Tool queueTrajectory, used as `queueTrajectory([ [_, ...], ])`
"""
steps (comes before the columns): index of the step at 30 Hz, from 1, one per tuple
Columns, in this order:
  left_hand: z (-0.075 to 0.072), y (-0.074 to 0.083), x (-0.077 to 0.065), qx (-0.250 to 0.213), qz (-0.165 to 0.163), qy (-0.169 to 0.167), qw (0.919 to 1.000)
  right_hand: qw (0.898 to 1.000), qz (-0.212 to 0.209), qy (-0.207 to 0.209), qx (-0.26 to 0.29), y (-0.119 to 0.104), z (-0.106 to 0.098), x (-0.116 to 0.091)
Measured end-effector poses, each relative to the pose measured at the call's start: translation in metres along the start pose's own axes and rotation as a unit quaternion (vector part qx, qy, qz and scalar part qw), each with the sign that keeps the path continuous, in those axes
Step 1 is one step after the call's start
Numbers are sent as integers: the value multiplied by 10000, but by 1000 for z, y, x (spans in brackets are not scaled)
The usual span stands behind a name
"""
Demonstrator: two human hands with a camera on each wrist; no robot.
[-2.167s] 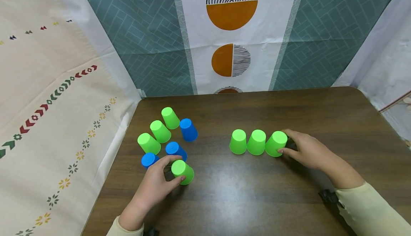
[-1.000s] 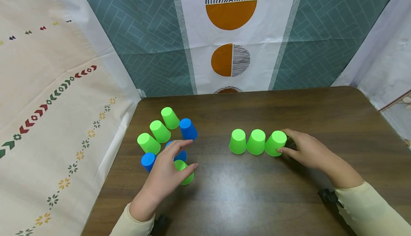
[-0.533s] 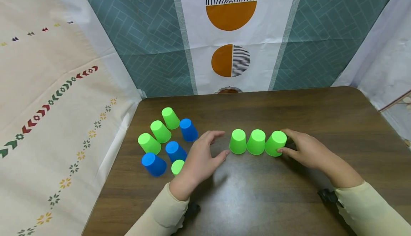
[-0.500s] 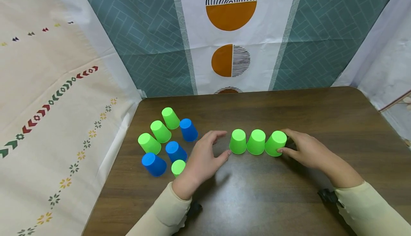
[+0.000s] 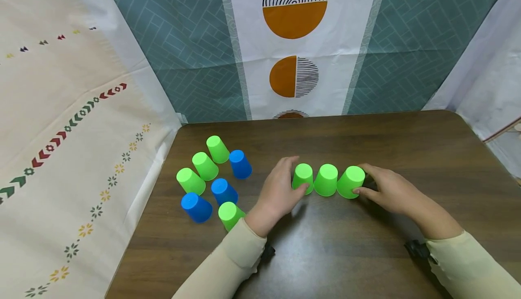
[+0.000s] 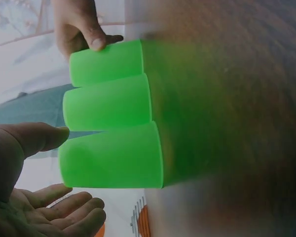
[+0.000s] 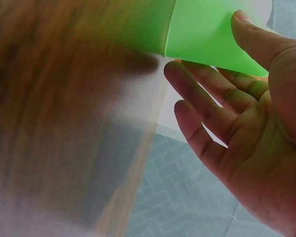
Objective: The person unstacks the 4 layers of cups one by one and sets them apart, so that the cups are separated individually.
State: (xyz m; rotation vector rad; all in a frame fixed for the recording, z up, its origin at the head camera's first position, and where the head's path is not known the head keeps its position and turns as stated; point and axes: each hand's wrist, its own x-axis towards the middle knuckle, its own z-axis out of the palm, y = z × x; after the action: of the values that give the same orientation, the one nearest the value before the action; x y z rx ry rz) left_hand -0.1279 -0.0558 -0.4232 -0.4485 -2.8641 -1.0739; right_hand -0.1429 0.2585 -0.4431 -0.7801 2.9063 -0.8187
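Three green cups stand upside down in a row: the left cup (image 5: 303,177), the middle cup (image 5: 326,180) and the right cup (image 5: 351,182). My left hand (image 5: 281,190) reaches round the left cup, thumb in front and fingers behind. In the left wrist view its thumb (image 6: 42,137) is right at that cup's base end, and its relaxed fingers (image 6: 74,210) spread beside it. My right hand (image 5: 390,190) holds the right cup by its side. The right wrist view has its thumb (image 7: 259,42) on the cup wall, with fingers behind.
On the left of the brown table (image 5: 309,253) stand more upturned cups. Several are green, such as the front one (image 5: 230,215) beside my left forearm; three are blue, such as the front-left one (image 5: 196,207). A patterned cloth (image 5: 195,54) hangs behind the table.
My left hand has let go of the front green cup in the left group and moved right to the left cup of the row. The right hand stays at its cup.
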Motion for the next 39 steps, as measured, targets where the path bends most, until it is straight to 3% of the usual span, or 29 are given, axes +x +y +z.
queueTrajectory([
  [13, 13, -4, 6, 58, -28, 38, 10000, 10000, -2, 36, -27, 0, 0, 0],
  [20, 6, -6, 1, 118, -64, 113, 9998, 10000, -5, -1, -20, -1, 0, 0],
  [30, -22, -16, -21, 166, -20, 166, 9997, 10000, -23, 25, -15, -1, 1, 1],
  [39, -44, -20, -57, 96, 35, -41, 9999, 10000, 13, 0, 19, -1, 1, 0],
])
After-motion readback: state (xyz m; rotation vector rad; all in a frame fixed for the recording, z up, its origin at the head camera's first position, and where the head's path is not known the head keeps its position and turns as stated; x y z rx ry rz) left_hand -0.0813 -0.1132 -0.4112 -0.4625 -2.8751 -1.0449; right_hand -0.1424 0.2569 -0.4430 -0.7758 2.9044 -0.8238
